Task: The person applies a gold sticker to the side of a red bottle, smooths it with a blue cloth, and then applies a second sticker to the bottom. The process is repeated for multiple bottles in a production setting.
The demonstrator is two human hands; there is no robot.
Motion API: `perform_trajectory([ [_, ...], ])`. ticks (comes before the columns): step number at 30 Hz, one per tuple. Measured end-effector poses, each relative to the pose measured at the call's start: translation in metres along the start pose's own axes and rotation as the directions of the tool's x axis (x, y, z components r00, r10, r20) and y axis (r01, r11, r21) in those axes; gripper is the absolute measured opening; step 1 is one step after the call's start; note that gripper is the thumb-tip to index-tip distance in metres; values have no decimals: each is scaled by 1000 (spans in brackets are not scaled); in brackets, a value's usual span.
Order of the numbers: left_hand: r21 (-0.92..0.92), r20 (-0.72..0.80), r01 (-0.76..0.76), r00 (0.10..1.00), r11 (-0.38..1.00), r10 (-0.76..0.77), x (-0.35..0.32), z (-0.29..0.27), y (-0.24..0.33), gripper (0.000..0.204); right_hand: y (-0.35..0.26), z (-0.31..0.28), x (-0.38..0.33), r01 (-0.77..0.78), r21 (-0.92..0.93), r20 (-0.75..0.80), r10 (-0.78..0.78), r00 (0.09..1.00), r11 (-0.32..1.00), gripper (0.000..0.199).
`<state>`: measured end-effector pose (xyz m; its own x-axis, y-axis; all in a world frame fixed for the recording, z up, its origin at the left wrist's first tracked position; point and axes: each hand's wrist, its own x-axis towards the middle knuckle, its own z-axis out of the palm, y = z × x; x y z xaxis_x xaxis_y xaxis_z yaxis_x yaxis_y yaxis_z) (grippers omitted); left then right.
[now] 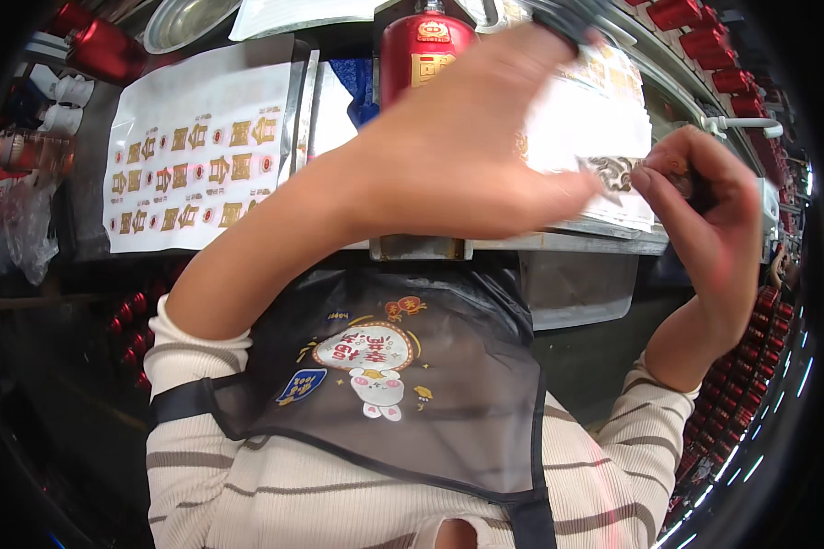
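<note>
My left hand (pixel 485 146) reaches across to the right, blurred by motion. Its thumb points toward a small piece with a dark grey and white pattern (pixel 611 172), which looks like a cut label or decal. My right hand (pixel 710 188) pinches that piece at its right end between thumb and finger. White sheets with gold print (pixel 584 123) lie beneath both hands. Behind my left forearm a red bottle (pixel 430 38) with a gold emblem stands upright, its lower part hidden. A dark blurred object (pixel 568 20) shows beyond my left hand; its kind is unclear.
A large white sheet of gold and red decals (pixel 188 156) lies at the left. Behind it are a metal bowl (pixel 188 23) and another red bottle (pixel 108 46). A clear plastic bag (pixel 23 215) hangs at far left. Several red bottles (pixel 705 41) line the right side.
</note>
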<state>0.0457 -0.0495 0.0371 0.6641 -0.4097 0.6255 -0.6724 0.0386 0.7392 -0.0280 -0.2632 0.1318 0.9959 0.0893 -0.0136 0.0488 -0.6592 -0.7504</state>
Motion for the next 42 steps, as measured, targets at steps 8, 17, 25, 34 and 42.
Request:
perform_trajectory([
  [8,-93,172,596,798,797,-577,-73,-41,51,12,10,48,-22,-143,346,26,143,989,927,9],
  [17,-327,-74,698,654,637,-753,-88,-48,2,15,56,127,-21,-109,734,-146,312,939,670,10],
  [25,-394,-36,701,635,595,-772,-88,-40,-13,12,63,124,-17,-188,759,-81,377,923,623,8],
  [34,-394,-34,694,644,603,-764,-87,-38,-16,12,65,129,-15,-167,766,-93,364,927,621,8],
  [42,-402,-40,692,641,600,-767,-87,-36,-17,12,69,134,-13,-145,750,-119,347,930,645,9],
])
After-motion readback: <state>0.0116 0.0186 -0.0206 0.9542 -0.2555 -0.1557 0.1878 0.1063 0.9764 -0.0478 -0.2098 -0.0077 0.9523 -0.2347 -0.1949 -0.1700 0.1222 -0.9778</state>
